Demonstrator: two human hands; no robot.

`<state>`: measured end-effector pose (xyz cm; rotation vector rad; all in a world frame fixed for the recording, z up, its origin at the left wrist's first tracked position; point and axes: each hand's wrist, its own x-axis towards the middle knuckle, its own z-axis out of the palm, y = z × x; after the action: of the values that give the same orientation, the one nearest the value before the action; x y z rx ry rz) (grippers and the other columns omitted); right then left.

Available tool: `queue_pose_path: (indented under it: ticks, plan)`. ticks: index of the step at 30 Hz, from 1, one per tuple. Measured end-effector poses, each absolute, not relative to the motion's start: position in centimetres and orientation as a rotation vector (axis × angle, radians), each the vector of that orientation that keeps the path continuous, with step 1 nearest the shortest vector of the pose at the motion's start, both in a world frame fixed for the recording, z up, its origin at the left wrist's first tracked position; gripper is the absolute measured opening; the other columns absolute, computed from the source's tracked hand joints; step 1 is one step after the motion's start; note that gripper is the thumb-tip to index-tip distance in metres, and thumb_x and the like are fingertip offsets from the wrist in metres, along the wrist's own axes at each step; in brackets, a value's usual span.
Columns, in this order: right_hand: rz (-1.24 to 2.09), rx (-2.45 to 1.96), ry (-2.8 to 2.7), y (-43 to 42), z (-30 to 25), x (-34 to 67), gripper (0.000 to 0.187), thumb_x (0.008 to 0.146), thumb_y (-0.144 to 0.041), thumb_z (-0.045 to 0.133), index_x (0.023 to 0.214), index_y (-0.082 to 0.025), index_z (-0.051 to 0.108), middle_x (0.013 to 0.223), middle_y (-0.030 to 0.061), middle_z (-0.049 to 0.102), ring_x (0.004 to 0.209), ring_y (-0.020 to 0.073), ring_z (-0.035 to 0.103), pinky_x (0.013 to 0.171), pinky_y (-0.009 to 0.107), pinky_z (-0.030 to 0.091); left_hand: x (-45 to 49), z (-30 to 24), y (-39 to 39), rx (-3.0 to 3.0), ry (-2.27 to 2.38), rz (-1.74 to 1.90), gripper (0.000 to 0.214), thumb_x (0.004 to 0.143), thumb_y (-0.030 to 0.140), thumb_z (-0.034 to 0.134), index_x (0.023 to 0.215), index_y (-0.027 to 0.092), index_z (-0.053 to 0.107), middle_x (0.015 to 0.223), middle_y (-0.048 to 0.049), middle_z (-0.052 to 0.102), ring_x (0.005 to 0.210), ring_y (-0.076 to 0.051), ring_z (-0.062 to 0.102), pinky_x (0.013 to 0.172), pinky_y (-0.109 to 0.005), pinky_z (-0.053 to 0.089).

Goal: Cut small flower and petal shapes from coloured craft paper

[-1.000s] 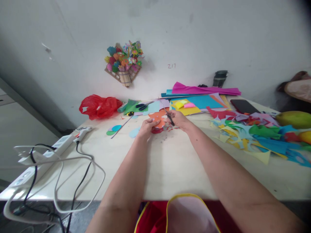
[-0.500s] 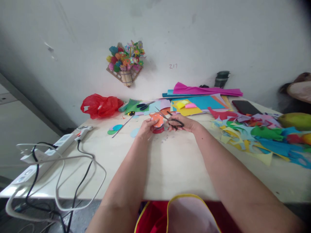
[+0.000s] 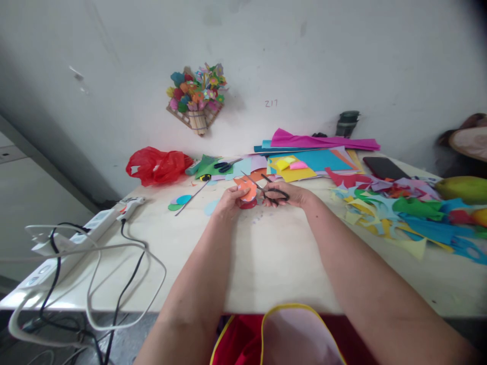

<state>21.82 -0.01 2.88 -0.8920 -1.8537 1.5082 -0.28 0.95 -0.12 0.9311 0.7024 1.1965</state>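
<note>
My left hand [image 3: 228, 200] pinches a small orange paper piece [image 3: 247, 188] above the table, with a red paper piece [image 3: 247, 204] just under it. My right hand [image 3: 289, 194] has its fingers through the black handles of a pair of scissors [image 3: 266, 190]. The blades are spread and point left, into the orange paper. Tiny paper bits lie on the table [image 3: 266, 253] below both hands.
Coloured paper sheets [image 3: 304, 159] are stacked at the back; a heap of cut scraps [image 3: 411, 218] covers the right side. A second pair of scissors [image 3: 224, 165], a red plastic bag [image 3: 158, 165], a phone [image 3: 384, 167], a power strip with cables [image 3: 72, 238] and a glue gun [image 3: 131, 205] lie around.
My right hand turned the scissors from pointing up and away to lying flatter with the blades pointing left at the orange paper. My left hand shifted the paper slightly.
</note>
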Motion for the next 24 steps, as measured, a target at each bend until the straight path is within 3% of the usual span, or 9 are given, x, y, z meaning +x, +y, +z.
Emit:
queue_pose_path:
  ticks: [17,24]
  plan:
    - [1.470,-0.958,-1.779,-0.5,3.0,20.8,0.015,0.082,-0.023,0.072,0.075,-0.016,0.061,0.062,0.0042,0.071,0.047,0.0094,0.058,0.033,0.016,0.029,0.4,0.5,0.2,0.899,0.744,1.219,0.015,0.066,0.009,0.086,0.072,0.010,0.072,0.070,-0.0069,0.073,0.060,-0.014,0.066,0.066,-0.027,0.055]
    - [1.465,-0.975,-1.727,-0.7,2.9,20.3,0.018,0.084,-0.025,0.071,0.073,-0.016,0.060,0.061,0.0042,0.070,0.044,0.0094,0.058,0.032,0.016,0.030,1.0,0.8,0.4,0.851,0.778,1.260,0.017,0.066,0.007,0.084,0.074,0.011,0.070,0.072,-0.0051,0.073,0.060,-0.013,0.066,0.061,-0.022,0.055]
